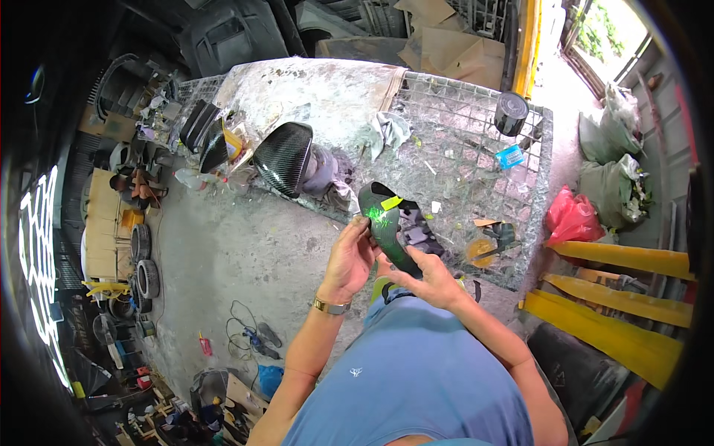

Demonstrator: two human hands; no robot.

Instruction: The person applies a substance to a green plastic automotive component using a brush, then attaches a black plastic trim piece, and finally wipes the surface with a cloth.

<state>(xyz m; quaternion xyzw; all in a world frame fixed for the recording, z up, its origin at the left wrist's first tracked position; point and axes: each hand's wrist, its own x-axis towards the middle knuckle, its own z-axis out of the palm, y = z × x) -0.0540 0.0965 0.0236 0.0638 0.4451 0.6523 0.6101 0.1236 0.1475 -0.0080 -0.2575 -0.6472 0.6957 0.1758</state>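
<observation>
I hold a curved dark trim piece (388, 236) in front of my body, over the near edge of the work table. It carries a bright green patch and a yellow strip of tape. My left hand (352, 262) pinches its left edge between thumb and fingers. At its lower end, my right hand (433, 281) grips with the thumb on top; some of its fingers are hidden. Just beyond lies a dark blocky part (418, 229), partly covered by the trim piece. A glossy carbon-weave shell (284, 160), shaped like a mirror cover, rests farther left beside a crumpled greyish cloth (327, 172).
A wire mesh (461, 111) covers the table's right side. On it are a black can (512, 113), a blue packet (509, 156), a white rag (390, 132) and a round amber lid (480, 251). Yellow beams (602, 331) flank my right. Tyres and a corded tool (256, 342) occupy the left floor.
</observation>
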